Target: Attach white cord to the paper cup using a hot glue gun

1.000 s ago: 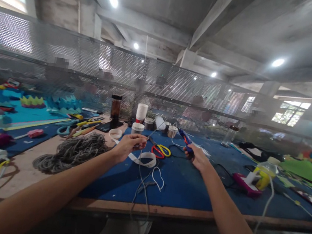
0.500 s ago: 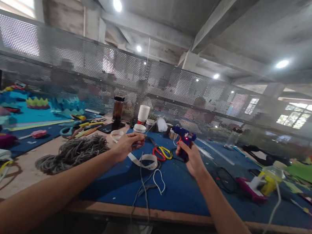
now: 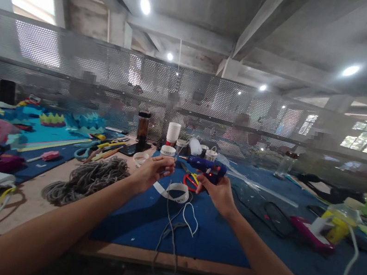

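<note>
My right hand [image 3: 218, 192] is wrapped round the handle of a dark blue hot glue gun [image 3: 205, 164] with a small red light. Its nozzle points left, just beside my left hand [image 3: 154, 172]. The fingers of that hand are pinched on a thin grey cord [image 3: 171, 227], which hangs down over the table edge; its held end is hard to make out. Below the hands a curled white paper strip [image 3: 179, 194] with dark lettering lies on the blue mat. Scissors with red and yellow handles [image 3: 190, 183] are partly hidden behind the glue gun and my right hand.
A heap of grey cord [image 3: 91, 181] lies left, near pliers [image 3: 84, 151] and a phone [image 3: 135, 148]. Behind stand a brown jar [image 3: 142, 126] and stacked paper cups [image 3: 173, 132]. A power strip [image 3: 311, 234] and a yellow-filled bottle [image 3: 340, 222] are at right.
The glue gun has swung left and now lies level, its nozzle close to my left hand. My left hand stays nearly in place. The view has shifted slightly.
</note>
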A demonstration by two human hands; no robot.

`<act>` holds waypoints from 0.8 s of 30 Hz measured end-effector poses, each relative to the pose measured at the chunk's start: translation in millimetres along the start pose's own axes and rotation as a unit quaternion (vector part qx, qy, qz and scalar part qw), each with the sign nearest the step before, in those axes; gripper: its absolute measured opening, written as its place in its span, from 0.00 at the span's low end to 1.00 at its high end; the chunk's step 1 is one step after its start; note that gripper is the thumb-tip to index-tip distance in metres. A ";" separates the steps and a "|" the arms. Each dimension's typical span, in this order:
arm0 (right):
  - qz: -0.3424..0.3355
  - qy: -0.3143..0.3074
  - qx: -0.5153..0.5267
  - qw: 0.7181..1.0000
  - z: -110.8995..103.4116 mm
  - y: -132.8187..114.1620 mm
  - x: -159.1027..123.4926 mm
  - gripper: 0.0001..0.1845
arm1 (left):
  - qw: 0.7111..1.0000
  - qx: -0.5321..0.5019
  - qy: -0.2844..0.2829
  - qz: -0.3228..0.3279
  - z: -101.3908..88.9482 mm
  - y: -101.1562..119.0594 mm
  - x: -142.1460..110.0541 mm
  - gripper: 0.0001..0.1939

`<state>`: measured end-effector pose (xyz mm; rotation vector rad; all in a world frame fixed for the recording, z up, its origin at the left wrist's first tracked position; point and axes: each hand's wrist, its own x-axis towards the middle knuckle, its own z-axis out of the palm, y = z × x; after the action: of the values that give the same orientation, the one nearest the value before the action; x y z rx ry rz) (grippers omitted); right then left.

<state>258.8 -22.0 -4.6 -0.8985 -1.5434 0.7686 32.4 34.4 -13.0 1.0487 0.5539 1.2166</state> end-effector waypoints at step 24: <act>-0.023 0.026 -0.161 0.986 -2.5 14.9 -13.3 0.23 | 0.998 -0.030 -0.014 -0.048 9.1 -2.2 -4.2 0.07</act>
<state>264.2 -26.1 -23.5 -1.1050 -1.6631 0.4657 39.6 27.4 -11.5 0.9758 0.5383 1.1257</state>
